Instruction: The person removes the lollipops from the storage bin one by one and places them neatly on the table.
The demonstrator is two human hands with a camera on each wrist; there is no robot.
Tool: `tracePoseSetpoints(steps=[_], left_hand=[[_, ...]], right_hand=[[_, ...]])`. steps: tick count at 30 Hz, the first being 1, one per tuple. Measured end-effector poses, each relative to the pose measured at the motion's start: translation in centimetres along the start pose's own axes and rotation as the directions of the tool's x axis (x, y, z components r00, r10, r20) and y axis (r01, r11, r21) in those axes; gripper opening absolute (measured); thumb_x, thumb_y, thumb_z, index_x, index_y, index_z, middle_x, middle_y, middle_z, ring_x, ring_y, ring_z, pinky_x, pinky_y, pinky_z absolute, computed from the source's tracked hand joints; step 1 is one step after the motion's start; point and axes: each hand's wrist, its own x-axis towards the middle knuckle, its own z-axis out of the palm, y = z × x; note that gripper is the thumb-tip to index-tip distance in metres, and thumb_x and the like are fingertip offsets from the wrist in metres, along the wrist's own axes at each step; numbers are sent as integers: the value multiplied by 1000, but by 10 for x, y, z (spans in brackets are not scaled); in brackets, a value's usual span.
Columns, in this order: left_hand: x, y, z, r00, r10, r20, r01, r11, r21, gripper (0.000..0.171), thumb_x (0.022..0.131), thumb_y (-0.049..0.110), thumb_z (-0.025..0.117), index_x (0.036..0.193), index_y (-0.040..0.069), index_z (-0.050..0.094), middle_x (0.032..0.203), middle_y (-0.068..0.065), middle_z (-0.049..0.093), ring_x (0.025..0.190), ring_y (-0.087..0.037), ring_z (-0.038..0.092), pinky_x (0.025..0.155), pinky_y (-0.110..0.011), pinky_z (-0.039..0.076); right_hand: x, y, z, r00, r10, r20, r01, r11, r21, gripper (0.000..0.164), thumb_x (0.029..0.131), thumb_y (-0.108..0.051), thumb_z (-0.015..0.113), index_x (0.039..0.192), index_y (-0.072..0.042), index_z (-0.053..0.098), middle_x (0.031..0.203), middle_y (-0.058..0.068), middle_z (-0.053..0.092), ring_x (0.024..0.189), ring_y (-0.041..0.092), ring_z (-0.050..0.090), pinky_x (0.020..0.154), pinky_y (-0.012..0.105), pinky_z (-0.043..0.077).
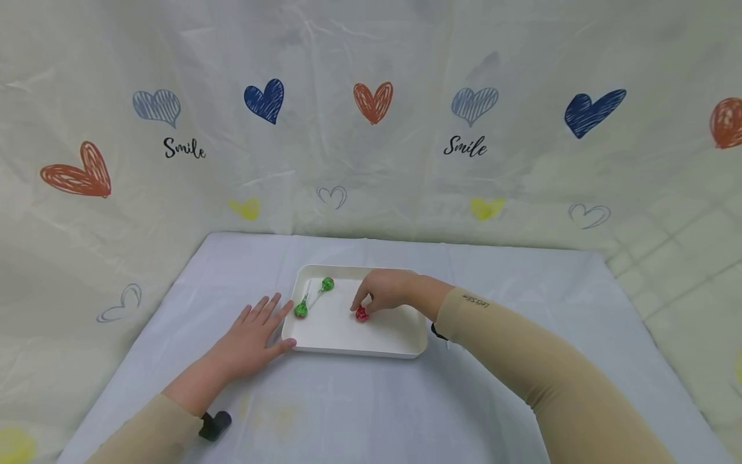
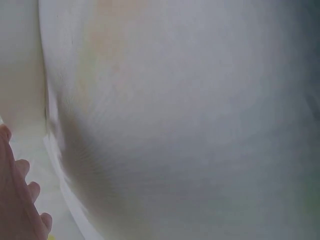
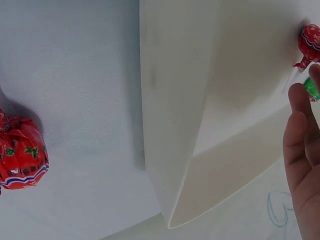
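A white tray (image 1: 353, 341) lies on the table. My left hand (image 1: 255, 338) is spread flat at its left edge, thumb and index fingertips at the rim; in the left wrist view only part of the hand (image 2: 20, 200) shows. Inside the tray lies a red-wrapped lollipop (image 1: 362, 314), also seen in the right wrist view (image 3: 311, 42). Over it is my right hand (image 1: 385, 290), index finger and thumb on either side with a gap between them. Two green-wrapped lollipops, one nearer (image 1: 301, 310) and one farther (image 1: 328, 283), lie at the tray's left.
Outside the tray, another red-wrapped lollipop (image 3: 22, 155) lies on the white cloth, hidden by the right arm in the head view except for bits of white. A hanging sheet (image 1: 371, 167) printed with hearts stands behind the table.
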Motion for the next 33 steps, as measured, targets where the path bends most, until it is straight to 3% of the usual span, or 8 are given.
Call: tracePoseSetpoints(steps=[11,19,27,33], left_hand=[[-1,5,-6,1000,9,-1,-9,1000,5,88,92,69,49,159,16,24,165,-15,14,150,-39,10,118,-61,8],[-4,10,-13,1000,9,-1,-9,1000,12,86,94,67,48,159,16,24,164,-16,16,150,-40,12,118,-62,9],[-3,6,-8,999,27,-22,-27,1000,-4,87,93,67,50,158,14,27,163,-18,17,149,-41,13,117,-63,10],[-2,5,-7,1000,16,-10,-16,1000,3,88,93,68,49,158,14,26,164,-18,16,149,-42,12,117,-63,10]], right_hand=[[-4,1,0,1000,15,13,-15,1000,-23,24,92,-21,73,111,-35,77,110,-19,69,106,5,59,96,27,48],[-4,7,2,999,37,24,-36,999,-26,22,91,-22,74,111,-32,77,99,-19,70,97,3,59,89,26,50],[-10,4,3,998,62,13,-61,997,-49,19,89,-30,76,107,-34,78,84,-19,67,83,3,59,77,26,50],[-14,6,2,998,69,7,-69,997,-20,24,89,-29,76,112,-32,76,89,-19,66,91,6,58,80,27,50]])
